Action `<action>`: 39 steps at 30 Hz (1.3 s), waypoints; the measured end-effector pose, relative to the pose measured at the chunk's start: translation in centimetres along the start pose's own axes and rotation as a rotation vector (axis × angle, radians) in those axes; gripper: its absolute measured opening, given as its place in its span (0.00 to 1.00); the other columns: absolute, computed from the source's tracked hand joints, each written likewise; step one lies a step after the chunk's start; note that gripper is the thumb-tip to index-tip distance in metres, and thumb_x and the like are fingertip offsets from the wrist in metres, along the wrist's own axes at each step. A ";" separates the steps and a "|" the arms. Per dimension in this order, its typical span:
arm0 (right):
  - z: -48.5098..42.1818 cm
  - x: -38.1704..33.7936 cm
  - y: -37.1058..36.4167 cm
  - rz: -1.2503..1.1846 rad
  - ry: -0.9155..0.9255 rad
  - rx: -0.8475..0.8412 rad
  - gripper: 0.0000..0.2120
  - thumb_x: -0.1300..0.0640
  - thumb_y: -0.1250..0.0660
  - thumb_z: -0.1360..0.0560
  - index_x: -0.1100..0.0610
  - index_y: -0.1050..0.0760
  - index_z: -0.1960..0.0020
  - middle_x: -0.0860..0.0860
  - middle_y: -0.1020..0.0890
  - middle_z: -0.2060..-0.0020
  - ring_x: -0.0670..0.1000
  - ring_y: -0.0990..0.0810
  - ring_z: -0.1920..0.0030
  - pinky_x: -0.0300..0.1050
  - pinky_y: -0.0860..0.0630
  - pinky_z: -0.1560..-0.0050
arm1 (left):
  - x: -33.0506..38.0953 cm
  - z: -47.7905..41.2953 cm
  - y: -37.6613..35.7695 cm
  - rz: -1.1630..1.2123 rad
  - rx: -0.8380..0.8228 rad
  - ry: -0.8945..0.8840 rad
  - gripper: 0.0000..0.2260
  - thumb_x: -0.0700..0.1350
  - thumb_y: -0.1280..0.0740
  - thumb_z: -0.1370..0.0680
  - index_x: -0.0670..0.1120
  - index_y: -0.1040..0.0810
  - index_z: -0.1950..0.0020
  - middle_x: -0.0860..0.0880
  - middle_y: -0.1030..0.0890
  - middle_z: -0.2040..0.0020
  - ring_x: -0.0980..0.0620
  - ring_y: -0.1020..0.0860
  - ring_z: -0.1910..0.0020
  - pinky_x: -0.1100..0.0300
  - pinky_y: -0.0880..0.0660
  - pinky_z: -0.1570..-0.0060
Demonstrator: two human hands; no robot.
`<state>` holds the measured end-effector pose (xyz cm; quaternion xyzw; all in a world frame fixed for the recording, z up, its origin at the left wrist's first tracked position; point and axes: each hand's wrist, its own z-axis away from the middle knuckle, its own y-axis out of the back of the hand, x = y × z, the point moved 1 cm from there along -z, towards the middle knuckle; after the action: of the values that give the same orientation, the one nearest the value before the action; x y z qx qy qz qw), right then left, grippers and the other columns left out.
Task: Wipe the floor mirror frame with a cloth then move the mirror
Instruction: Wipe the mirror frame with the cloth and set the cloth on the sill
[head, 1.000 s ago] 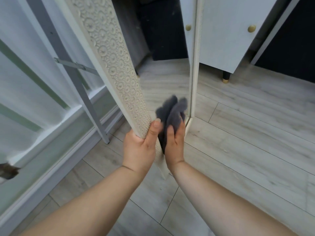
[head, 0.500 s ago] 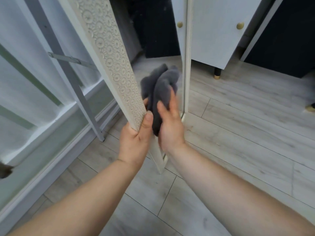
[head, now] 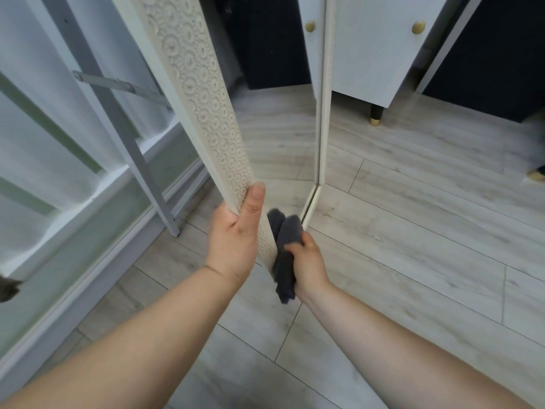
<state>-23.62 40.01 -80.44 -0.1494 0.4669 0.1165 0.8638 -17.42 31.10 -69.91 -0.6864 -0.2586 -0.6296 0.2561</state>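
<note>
The floor mirror has a cream frame (head: 194, 84) embossed with small circles, and it stands tilted on the wood floor. Its glass (head: 277, 137) reflects the floor and a cabinet. My left hand (head: 236, 231) grips the near side rail low down, thumb pressed on the patterned face. My right hand (head: 306, 261) holds a dark grey cloth (head: 284, 255) against the inner edge of the same rail, close to the bottom corner. The frame's far side rail (head: 323, 113) and bottom rail (head: 309, 206) show behind the cloth.
A grey metal stand leg (head: 124, 128) rises on the left beside a white sheer curtain and window sill (head: 73, 208). A white cabinet (head: 380, 48) with gold knobs and black-gold feet stands behind the mirror. Pale wood planks (head: 427, 231) stretch to the right.
My right hand has slid the cloth down the inner edge of the rail, from above my left hand to below it. My left hand keeps its grip on the rail.
</note>
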 end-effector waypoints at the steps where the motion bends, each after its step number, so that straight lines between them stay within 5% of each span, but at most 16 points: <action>1: 0.9 -1.8 -0.8 -0.058 0.026 -0.007 0.12 0.64 0.40 0.27 0.52 0.25 0.48 0.59 0.23 0.57 0.57 0.24 0.61 0.49 0.26 0.62 | 0.0 0.0 0.0 -0.006 0.010 -0.006 0.24 0.66 0.38 0.29 0.43 0.32 0.65 0.52 0.31 0.69 0.57 0.28 0.66 0.63 0.27 0.61; 3: 3.1 -4.8 -2.5 -0.110 0.209 -0.066 0.11 0.57 0.38 0.33 0.48 0.23 0.53 0.60 0.21 0.55 0.60 0.22 0.53 0.54 0.25 0.52 | 0.1 -0.1 -0.2 0.005 0.014 -0.013 0.17 0.61 0.38 0.26 0.47 0.26 0.62 0.57 0.23 0.68 0.63 0.24 0.64 0.71 0.28 0.59; 5: 5.4 -6.3 -3.9 -0.033 0.438 -0.096 0.16 0.52 0.38 0.34 0.48 0.24 0.47 0.61 0.23 0.45 0.59 0.23 0.41 0.53 0.25 0.39 | -0.1 -0.1 -0.2 0.016 0.013 -0.023 0.12 0.57 0.39 0.24 0.51 0.22 0.57 0.62 0.17 0.64 0.69 0.21 0.59 0.75 0.27 0.56; 8: 6.7 -5.1 -4.7 0.139 0.730 0.013 0.22 0.51 0.41 0.27 0.55 0.31 0.35 0.57 0.27 0.41 0.52 0.27 0.38 0.40 0.31 0.35 | -0.3 -0.3 0.1 -0.016 -0.010 -0.061 0.20 0.60 0.41 0.25 0.46 0.20 0.47 0.54 0.15 0.52 0.63 0.19 0.49 0.69 0.24 0.48; 10: 6.1 -2.8 -4.6 0.163 0.761 0.065 0.18 0.53 0.44 0.25 0.52 0.34 0.35 0.57 0.29 0.43 0.52 0.28 0.41 0.40 0.32 0.36 | -0.1 -0.4 0.2 -0.023 -0.021 -0.076 0.26 0.59 0.42 0.24 0.40 0.22 0.39 0.46 0.17 0.41 0.55 0.20 0.39 0.63 0.25 0.38; 12: 4.7 -0.5 -4.1 0.173 0.694 0.100 0.18 0.51 0.46 0.25 0.52 0.34 0.37 0.56 0.29 0.44 0.51 0.28 0.43 0.41 0.31 0.37 | 0.0 -0.3 0.0 -0.013 -0.014 -0.047 0.28 0.61 0.40 0.24 0.38 0.20 0.42 0.44 0.15 0.45 0.52 0.18 0.42 0.60 0.23 0.40; 14: 3.3 1.6 -3.5 0.220 0.575 0.156 0.26 0.49 0.48 0.27 0.63 0.34 0.35 0.58 0.30 0.44 0.55 0.29 0.41 0.47 0.31 0.35 | 0.2 -0.2 -0.2 -0.017 -0.002 -0.021 0.21 0.60 0.36 0.22 0.42 0.20 0.57 0.55 0.15 0.60 0.61 0.17 0.58 0.67 0.23 0.54; 17: 0.7 5.1 -2.3 0.291 0.230 0.226 0.35 0.42 0.52 0.33 0.57 0.39 0.31 0.58 0.31 0.40 0.62 0.27 0.39 0.59 0.28 0.35 | 0.7 0.2 -0.4 -0.082 0.051 -0.011 0.19 0.57 0.41 0.22 0.50 0.39 0.68 0.60 0.34 0.78 0.63 0.34 0.75 0.70 0.36 0.70; 20: -2.2 7.9 -1.1 0.302 -0.050 0.223 0.30 0.39 0.53 0.39 0.42 0.42 0.37 0.58 0.29 0.39 0.66 0.22 0.42 0.67 0.26 0.39 | 0.5 0.3 -0.4 -0.078 0.051 0.014 0.19 0.56 0.38 0.22 0.50 0.41 0.68 0.59 0.38 0.75 0.62 0.39 0.73 0.69 0.38 0.71; 23: -2.9 8.1 -1.0 0.269 -0.138 0.190 0.23 0.44 0.50 0.35 0.40 0.43 0.39 0.57 0.29 0.37 0.66 0.22 0.43 0.67 0.25 0.40 | -1.8 1.1 -0.5 -0.088 0.082 0.143 0.20 0.49 0.32 0.21 0.49 0.37 0.69 0.59 0.34 0.78 0.62 0.35 0.76 0.70 0.36 0.73; 26: -3.2 8.6 -0.5 0.246 -0.166 0.150 0.25 0.44 0.50 0.36 0.39 0.43 0.39 0.59 0.28 0.37 0.66 0.22 0.41 0.68 0.27 0.38 | -3.9 2.1 -0.4 -0.161 0.109 0.272 0.11 0.49 0.29 0.23 0.48 0.26 0.62 0.57 0.23 0.70 0.63 0.25 0.71 0.68 0.28 0.65; 29: -5.4 10.2 0.5 0.196 -0.225 0.139 0.28 0.46 0.49 0.35 0.37 0.43 0.35 0.58 0.26 0.36 0.65 0.22 0.41 0.69 0.26 0.39 | -4.9 2.1 -0.2 -0.252 0.083 0.348 0.08 0.48 0.29 0.23 0.51 0.24 0.61 0.57 0.22 0.70 0.62 0.24 0.69 0.67 0.30 0.66; 33: -3.3 6.4 1.0 0.188 -0.373 0.138 0.24 0.52 0.43 0.25 0.46 0.42 0.29 0.61 0.26 0.36 0.66 0.23 0.39 0.68 0.28 0.37 | -4.5 1.8 0.1 -0.386 0.016 0.390 0.13 0.48 0.30 0.23 0.48 0.26 0.66 0.53 0.24 0.70 0.55 0.25 0.68 0.62 0.30 0.68; 36: -1.9 6.1 0.8 0.256 -0.311 0.139 0.24 0.53 0.42 0.20 0.53 0.42 0.25 0.58 0.25 0.35 0.63 0.26 0.34 0.59 0.29 0.32 | -3.7 0.9 0.5 -0.432 -0.040 0.390 0.12 0.48 0.30 0.23 0.41 0.20 0.61 0.42 0.17 0.60 0.46 0.18 0.58 0.55 0.23 0.57; 39: -2.9 6.2 0.5 0.241 -0.324 0.173 0.15 0.54 0.43 0.20 0.52 0.29 0.35 0.60 0.19 0.46 0.63 0.19 0.47 0.58 0.22 0.43 | -3.4 0.2 0.7 -0.480 -0.083 0.411 0.12 0.47 0.30 0.24 0.43 0.22 0.65 0.45 0.18 0.62 0.47 0.20 0.59 0.59 0.26 0.60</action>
<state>-22.68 39.81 -87.28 0.0027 0.3446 0.2008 0.9170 -17.01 30.62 -73.32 -0.4740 -0.3303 -0.8075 0.1191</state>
